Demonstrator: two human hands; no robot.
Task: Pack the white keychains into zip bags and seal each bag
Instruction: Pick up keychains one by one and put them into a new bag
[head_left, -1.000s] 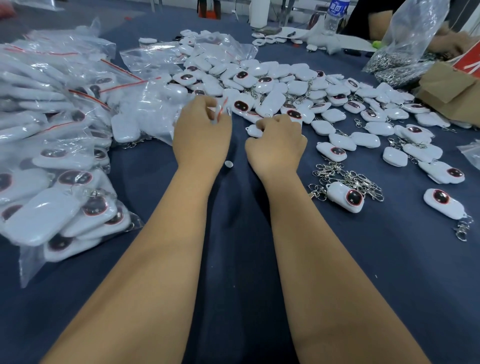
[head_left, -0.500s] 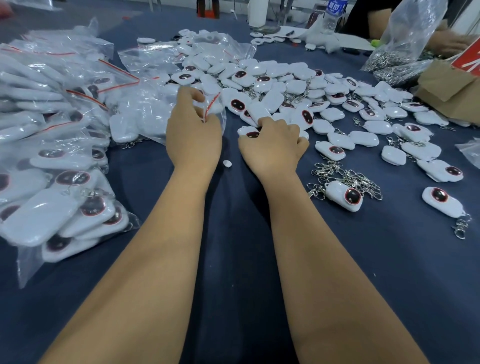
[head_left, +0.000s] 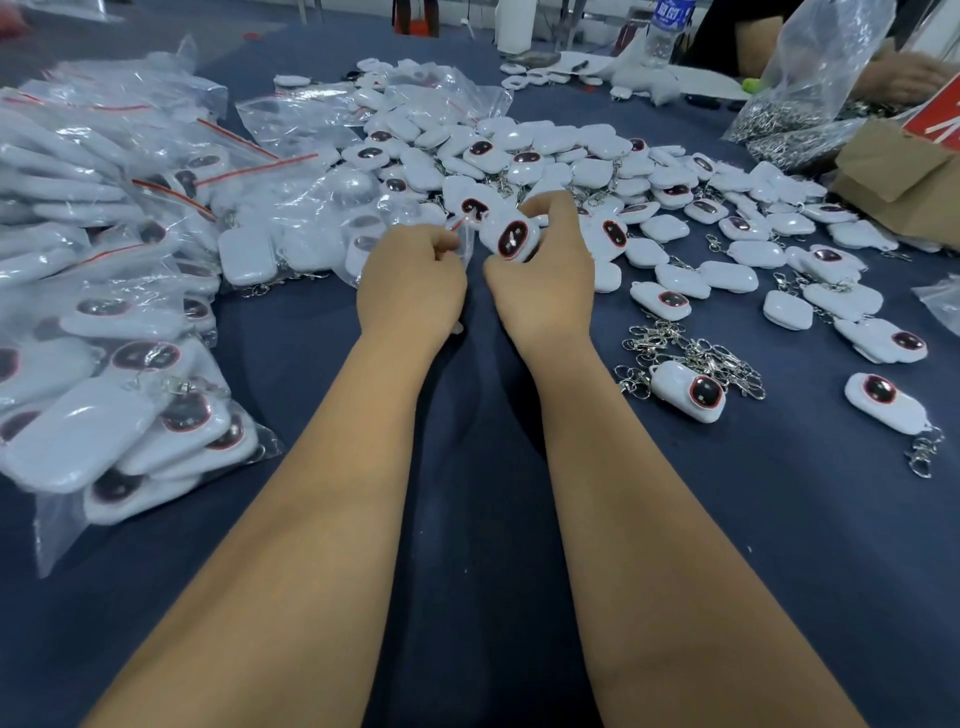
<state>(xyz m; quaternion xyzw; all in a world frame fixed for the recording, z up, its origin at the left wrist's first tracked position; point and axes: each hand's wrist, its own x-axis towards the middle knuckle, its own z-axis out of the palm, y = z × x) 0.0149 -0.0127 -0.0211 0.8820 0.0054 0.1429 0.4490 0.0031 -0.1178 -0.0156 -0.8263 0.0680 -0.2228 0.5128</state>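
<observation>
Along the left edge of the dark blue cloth-covered desk (head_left: 779, 545) lies a heap of filled clear zip bags with red seal strips (head_left: 104, 322), so much looks done. A large spread of loose white plastic keychains with dark oval faces (head_left: 649, 218) remains toward the far middle and right. The right hand (head_left: 545, 280) has its grip around one keychain (head_left: 511, 239); the left hand (head_left: 410, 280) pinches an open clear bag's mouth (head_left: 462, 228). Another person's arms work at the far right corner.

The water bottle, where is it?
The water bottle stands at the far edge of the table, top right of the head view, beside the big clear bag.
</observation>
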